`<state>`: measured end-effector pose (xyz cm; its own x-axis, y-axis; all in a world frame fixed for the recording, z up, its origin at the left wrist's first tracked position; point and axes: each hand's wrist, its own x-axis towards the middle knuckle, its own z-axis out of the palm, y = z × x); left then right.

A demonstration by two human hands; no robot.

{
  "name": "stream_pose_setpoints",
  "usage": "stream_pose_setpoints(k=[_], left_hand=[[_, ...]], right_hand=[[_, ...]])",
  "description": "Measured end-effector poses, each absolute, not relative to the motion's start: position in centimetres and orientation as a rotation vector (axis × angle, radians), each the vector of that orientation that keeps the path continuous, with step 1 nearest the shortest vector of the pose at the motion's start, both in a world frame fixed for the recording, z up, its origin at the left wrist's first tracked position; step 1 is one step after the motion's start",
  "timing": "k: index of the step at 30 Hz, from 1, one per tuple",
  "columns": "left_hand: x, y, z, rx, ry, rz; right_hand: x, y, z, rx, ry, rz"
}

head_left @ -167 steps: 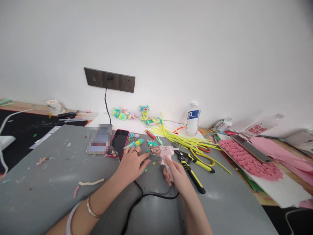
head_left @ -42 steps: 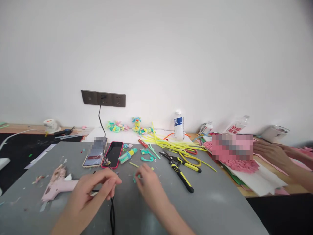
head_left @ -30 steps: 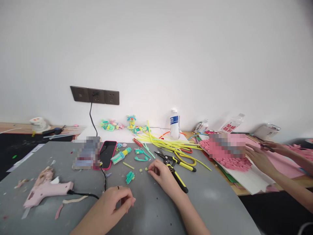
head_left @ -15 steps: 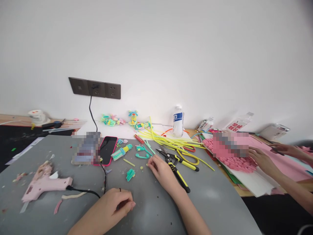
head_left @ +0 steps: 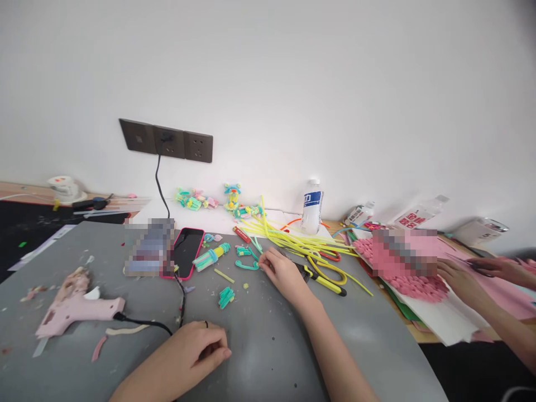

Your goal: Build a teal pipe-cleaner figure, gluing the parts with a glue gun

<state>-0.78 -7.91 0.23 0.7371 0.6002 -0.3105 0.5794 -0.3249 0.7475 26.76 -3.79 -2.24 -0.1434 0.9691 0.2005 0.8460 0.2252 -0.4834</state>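
My left hand [head_left: 195, 352] rests on the grey tabletop [head_left: 255, 352], fingers loosely curled in and nothing visible inside. My right hand [head_left: 281, 274] is further forward, its fingers bent and drawn together at the tips; whatever they may hold cannot be made out. Beside those fingertips lie a teal pipe cleaner with a curled end [head_left: 246, 266] and a short teal bundle [head_left: 243, 252]. Black-and-yellow pliers [head_left: 329, 283] lie partly hidden behind my right hand. A teal pipe-cleaner piece [head_left: 226, 297] and a yellow-banded bundle [head_left: 212, 257] sit to its left.
A pink glue gun [head_left: 79, 310] with a black cord lies left, near a phone [head_left: 188, 251]. Yellow pipe cleaners [head_left: 297, 241] spread before a water bottle [head_left: 312, 206]. At right, another person's hands [head_left: 464, 287] work by pink paper [head_left: 498, 285], with scissors [head_left: 479, 266].
My right hand has moved forward and slightly right, covering more of the pliers. My left hand stays put. The view has shifted slightly, and the other person's scissors have moved.
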Motion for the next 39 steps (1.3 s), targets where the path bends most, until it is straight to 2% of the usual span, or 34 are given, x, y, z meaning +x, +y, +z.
stream_pose_setpoints(k=[13,24,39], left_hand=[[-1.06,-8.00,0.03,2.000,0.884,0.046],[-1.05,-7.97,0.06,2.000,0.887,0.043],[-1.08,-8.06,0.34,1.980,0.907,0.040]], right_hand=[[26.18,-3.61,-2.37,-1.677,-2.024,0.351],[27.10,-3.22,-2.39,-1.610,-1.799,0.449],[26.52,-3.03,-2.50,-1.554,-1.890,0.520]])
